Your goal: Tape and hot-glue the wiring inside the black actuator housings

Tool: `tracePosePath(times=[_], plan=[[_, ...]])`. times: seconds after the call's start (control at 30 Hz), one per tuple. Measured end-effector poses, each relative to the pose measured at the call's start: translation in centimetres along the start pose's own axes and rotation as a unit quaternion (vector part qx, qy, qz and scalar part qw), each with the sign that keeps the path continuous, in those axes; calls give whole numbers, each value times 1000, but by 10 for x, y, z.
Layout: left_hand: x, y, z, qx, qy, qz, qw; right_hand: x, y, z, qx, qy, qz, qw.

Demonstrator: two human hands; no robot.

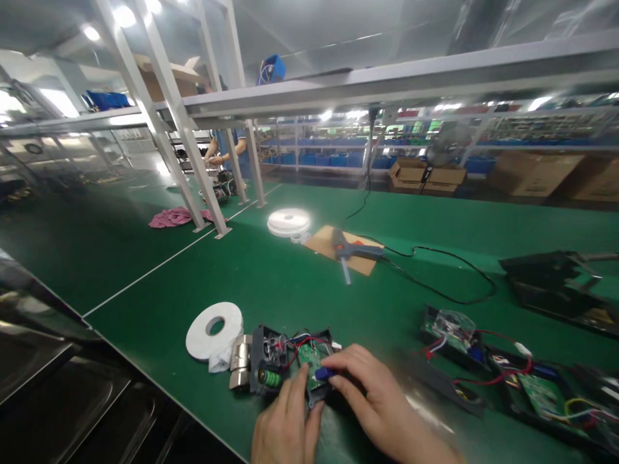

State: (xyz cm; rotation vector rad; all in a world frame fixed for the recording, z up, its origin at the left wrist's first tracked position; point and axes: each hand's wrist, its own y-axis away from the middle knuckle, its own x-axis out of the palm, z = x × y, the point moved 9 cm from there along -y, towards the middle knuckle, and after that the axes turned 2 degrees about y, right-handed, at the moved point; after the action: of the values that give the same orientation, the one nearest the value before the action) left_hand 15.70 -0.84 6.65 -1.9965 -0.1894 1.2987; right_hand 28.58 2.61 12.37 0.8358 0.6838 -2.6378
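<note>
An open black electronic housing with a green circuit board, a green coil and red and black wires lies at the near edge of the green bench. My left hand grips the housing's front right part from below. My right hand pinches a small blue part at the board's right edge, fingers curled over the housing. A metal bracket lies against the housing's left side.
A white tape roll sits left of the housing. More opened units with wires lie to the right. Farther back are a glue gun on cardboard, its black cable, white tape rolls and a pink cloth. A person works at the far bench.
</note>
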Motion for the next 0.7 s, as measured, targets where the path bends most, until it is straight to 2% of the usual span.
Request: tracePosePath(times=[0.07,0.17,0.33,0.43,0.57,0.7], plan=[[-5,3,5,9,41,-5,999,7,-1,7,-27,43,45,998],[-7,5,5,9,84,-10,996,16,-3,8,-32,106,86,990],[-1,10,8,-44,122,-19,991,27,-4,4,-20,154,131,979],[-2,10,9,-52,127,-30,990,30,-5,8,-24,162,149,975],[-4,9,4,-14,125,-22,992,32,-7,16,-49,158,154,974],[-4,10,8,-27,113,-22,993,39,-3,14,-53,180,164,969]])
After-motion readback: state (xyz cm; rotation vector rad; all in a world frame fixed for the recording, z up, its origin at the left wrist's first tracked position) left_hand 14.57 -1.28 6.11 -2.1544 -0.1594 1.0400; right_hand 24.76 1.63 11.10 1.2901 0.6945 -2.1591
